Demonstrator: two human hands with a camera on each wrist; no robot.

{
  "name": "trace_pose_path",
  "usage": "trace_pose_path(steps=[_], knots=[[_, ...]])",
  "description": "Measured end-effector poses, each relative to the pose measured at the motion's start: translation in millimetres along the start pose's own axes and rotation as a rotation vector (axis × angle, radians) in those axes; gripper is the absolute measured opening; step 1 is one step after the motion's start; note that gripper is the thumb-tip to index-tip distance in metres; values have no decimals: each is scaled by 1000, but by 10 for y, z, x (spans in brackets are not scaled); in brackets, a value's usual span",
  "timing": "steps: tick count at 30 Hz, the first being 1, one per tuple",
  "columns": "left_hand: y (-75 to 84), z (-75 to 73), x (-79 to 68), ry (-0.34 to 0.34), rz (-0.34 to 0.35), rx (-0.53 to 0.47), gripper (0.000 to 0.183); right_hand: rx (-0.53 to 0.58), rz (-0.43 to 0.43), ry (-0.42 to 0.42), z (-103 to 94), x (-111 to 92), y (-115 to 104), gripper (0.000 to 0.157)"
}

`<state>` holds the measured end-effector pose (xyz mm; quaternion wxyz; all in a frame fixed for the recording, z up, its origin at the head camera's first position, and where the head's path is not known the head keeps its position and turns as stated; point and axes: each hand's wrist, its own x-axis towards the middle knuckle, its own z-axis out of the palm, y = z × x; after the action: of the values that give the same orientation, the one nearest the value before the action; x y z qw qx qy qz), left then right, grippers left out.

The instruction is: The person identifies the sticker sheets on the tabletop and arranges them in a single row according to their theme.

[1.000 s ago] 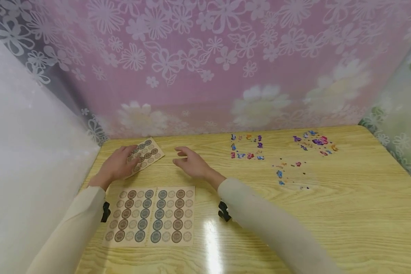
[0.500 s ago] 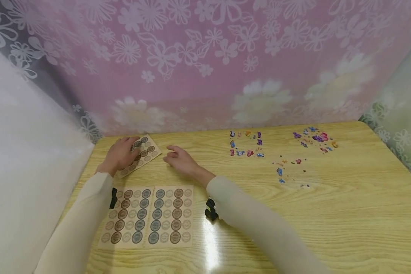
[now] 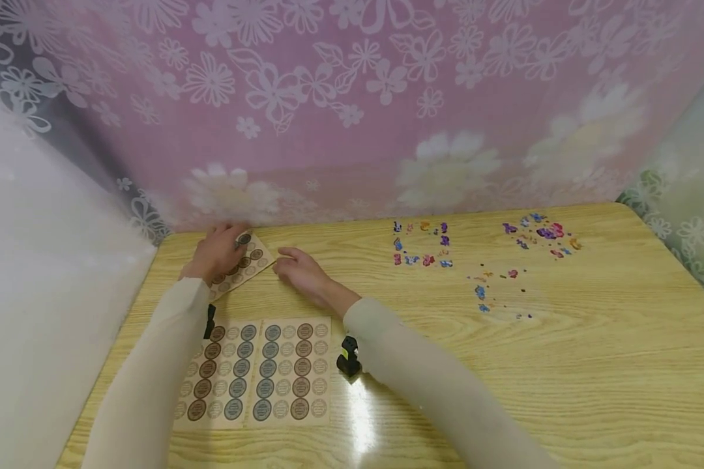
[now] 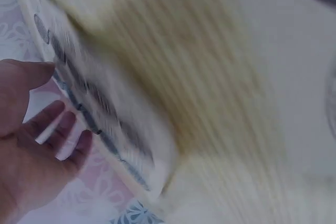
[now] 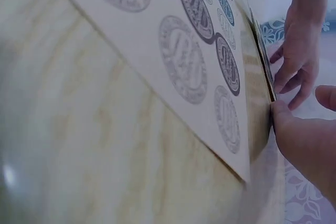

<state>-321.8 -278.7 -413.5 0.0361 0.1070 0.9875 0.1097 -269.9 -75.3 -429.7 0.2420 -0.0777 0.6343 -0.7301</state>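
Note:
At the back left of the table lies a small cream sheet of round stickers (image 3: 255, 264), set at a slant. Over its left part rests my left hand (image 3: 217, 251), hiding that side. The left wrist view shows the left hand (image 4: 37, 145) with thumb and fingertips at the edge of the sheet (image 4: 105, 93), fingers loosely spread. My right hand (image 3: 305, 277) reaches to the sheet's right corner. A fingertip of the right hand (image 5: 304, 150) meets a dark sheet edge in the right wrist view, its thumb apart.
Two larger sticker sheets, a left one (image 3: 225, 384) and a right one (image 3: 284, 374), lie side by side in front. Small colourful stickers form a square (image 3: 428, 260), a cluster (image 3: 545, 232) and a looser group (image 3: 481, 292) on the wooden table (image 3: 592, 358). A flowered curtain (image 3: 340, 143) hangs behind.
My left hand has slid further back along the small sheet. My right hand has moved left until its fingertips reach the sheet's corner. The small sheet has shifted slightly.

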Motion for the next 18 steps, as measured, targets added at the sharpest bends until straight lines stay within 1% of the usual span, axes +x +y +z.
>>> trace_pose_path(steps=[3,6,11,16,18], knots=[[13,-31,4,-33,-23,-41,48,84,14,-18,-15,30,-4,52],[12,-58,2,-63,-32,-68,49,116,20,-35,-42,66,-1,52],[-18,-95,-25,-86,-50,-101,48,59,7,-38,-52,87,-17,49],[-47,-81,-59,-110,-112,-223,50,19,15,-17,-39,103,-5,47],[-49,-65,-73,-110,-125,-259,51,9,19,-2,-34,121,11,47]])
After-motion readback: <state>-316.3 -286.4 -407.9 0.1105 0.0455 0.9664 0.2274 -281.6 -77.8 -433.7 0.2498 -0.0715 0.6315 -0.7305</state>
